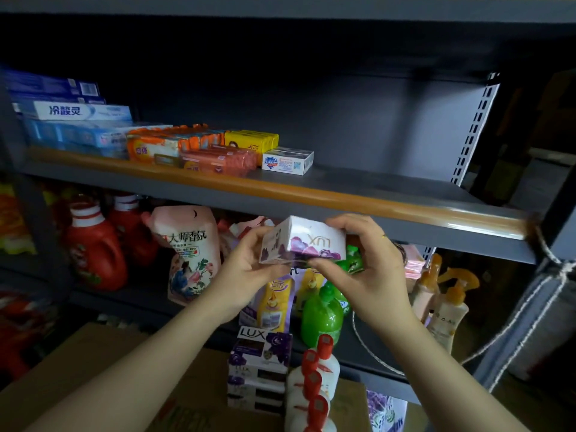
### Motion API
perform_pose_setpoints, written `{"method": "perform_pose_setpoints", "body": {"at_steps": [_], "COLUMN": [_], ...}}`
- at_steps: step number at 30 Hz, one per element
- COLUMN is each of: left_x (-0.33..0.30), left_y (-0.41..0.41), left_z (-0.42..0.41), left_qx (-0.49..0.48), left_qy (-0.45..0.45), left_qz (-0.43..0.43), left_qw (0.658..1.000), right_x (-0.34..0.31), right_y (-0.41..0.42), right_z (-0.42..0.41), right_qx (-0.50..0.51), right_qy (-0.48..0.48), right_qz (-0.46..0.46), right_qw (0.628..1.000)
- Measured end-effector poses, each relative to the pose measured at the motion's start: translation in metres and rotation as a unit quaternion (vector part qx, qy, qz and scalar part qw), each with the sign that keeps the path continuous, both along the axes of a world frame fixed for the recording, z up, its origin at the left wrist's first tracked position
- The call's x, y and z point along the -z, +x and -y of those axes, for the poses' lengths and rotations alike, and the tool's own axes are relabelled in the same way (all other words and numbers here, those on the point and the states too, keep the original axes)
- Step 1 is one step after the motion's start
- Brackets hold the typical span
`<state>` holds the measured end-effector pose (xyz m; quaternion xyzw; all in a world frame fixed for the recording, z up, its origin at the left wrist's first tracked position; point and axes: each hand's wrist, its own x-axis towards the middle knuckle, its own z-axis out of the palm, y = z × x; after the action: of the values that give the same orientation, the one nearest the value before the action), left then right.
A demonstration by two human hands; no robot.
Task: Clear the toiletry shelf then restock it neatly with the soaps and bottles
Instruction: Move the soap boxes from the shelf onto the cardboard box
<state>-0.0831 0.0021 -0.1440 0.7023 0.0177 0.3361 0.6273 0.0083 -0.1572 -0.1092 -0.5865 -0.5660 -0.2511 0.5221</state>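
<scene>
Head view: restocking step. Left hand (pixel 246 269) and right hand (pixel 364 260) both grip a white-and-purple cardboard Lux soap box (pixel 302 241), logo upside down, just below the grey metal shelf (pixel 358 179) with its brown front lip.

Next move, likely: turn it upright and set it beside the white Safeguard soap box (pixel 287 160); more purple Lux boxes (pixel 261 366) wait stacked on the brown cardboard carton (pixel 103 378) below.

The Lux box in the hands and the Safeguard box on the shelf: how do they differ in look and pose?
The Lux box is white with purple flowers; the Safeguard box is white with blue print. The Lux box is held in the air, below the shelf edge, by both hands, left and right, with its logo upside down; the Safeguard box lies flat on the shelf, logo upright. Both are small rectangular soap boxes.
</scene>
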Motion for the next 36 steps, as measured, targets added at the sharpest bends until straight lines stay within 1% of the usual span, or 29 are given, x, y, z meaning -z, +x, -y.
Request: {"method": "perform_pose_setpoints", "body": {"at_steps": [2, 4, 5, 7, 8, 9, 13, 16, 18, 20, 22, 24, 25, 27, 29, 30, 31, 33, 36], "left_x": [0.001, 0.000, -0.001, 0.000, 0.003, 0.005, 0.009, 0.005, 0.002, -0.001, -0.005, -0.011, -0.014, -0.019, -0.023, -0.025, -0.026, -0.026, -0.020], "left_y": [-0.002, -0.005, -0.007, -0.010, -0.012, -0.014, -0.018, -0.020, -0.021, -0.022, -0.025, -0.030, -0.032, -0.034, -0.034, -0.034, -0.034, -0.034, -0.032], "left_z": [0.000, -0.002, -0.005, -0.008, -0.008, -0.006, 0.007, 0.014, 0.015, 0.015, 0.013, 0.013, 0.013, 0.013, 0.013, 0.011, 0.010, 0.007, -0.001], "left_qx": [0.003, -0.018, -0.027, -0.011, 0.012, 0.039, 0.154, 0.178, 0.187, 0.201, 0.198, 0.192, 0.182, 0.132, 0.061, 0.030, 0.003, -0.039, -0.085], "left_qy": [-0.016, -0.029, -0.035, -0.049, -0.066, -0.097, -0.203, -0.282, -0.314, -0.317, -0.298, -0.257, -0.222, -0.117, -0.030, 0.009, 0.048, 0.093, 0.098], "left_qz": [0.001, 0.008, 0.008, -0.008, -0.022, -0.035, -0.055, -0.080, -0.113, -0.130, -0.129, -0.110, -0.099, -0.078, -0.054, -0.042, -0.037, -0.045, -0.061], "left_qw": [1.000, 0.999, 0.999, 0.999, 0.997, 0.994, 0.965, 0.939, 0.924, 0.918, 0.925, 0.941, 0.953, 0.981, 0.996, 0.999, 0.998, 0.994, 0.990], "right_x": [0.002, 0.005, 0.006, 0.008, 0.010, 0.011, 0.009, 0.002, -0.004, -0.007, -0.008, -0.006, -0.006, -0.003, 0.000, 0.001, 0.002, 0.006, 0.010], "right_y": [-0.001, 0.002, 0.003, 0.003, 0.002, 0.002, 0.002, 0.009, 0.011, 0.013, 0.013, 0.010, 0.008, 0.005, 0.000, -0.002, -0.004, -0.006, -0.007], "right_z": [0.001, 0.002, 0.003, 0.003, 0.003, 0.002, -0.002, -0.002, -0.002, -0.001, -0.003, -0.007, -0.009, -0.014, -0.019, -0.021, -0.024, -0.028, -0.026], "right_qx": [-0.005, -0.017, -0.038, -0.120, -0.153, -0.167, -0.170, -0.145, -0.170, -0.205, -0.214, -0.227, -0.236, -0.258, -0.264, -0.260, -0.252, -0.239, -0.253], "right_qy": [-0.013, -0.030, -0.037, -0.047, -0.054, -0.065, -0.124, -0.129, -0.135, -0.153, -0.158, -0.122, -0.098, -0.064, -0.051, -0.054, -0.064, -0.097, -0.131], "right_qz": [0.010, -0.008, -0.041, -0.152, -0.190, -0.200, -0.178, -0.185, -0.232, -0.278, -0.320, -0.408, -0.469, -0.588, -0.670, -0.696, -0.714, -0.722, -0.699], "right_qw": [1.000, 0.999, 0.998, 0.980, 0.968, 0.963, 0.961, 0.964, 0.948, 0.926, 0.909, 0.876, 0.845, 0.764, 0.693, 0.667, 0.650, 0.642, 0.656]}}
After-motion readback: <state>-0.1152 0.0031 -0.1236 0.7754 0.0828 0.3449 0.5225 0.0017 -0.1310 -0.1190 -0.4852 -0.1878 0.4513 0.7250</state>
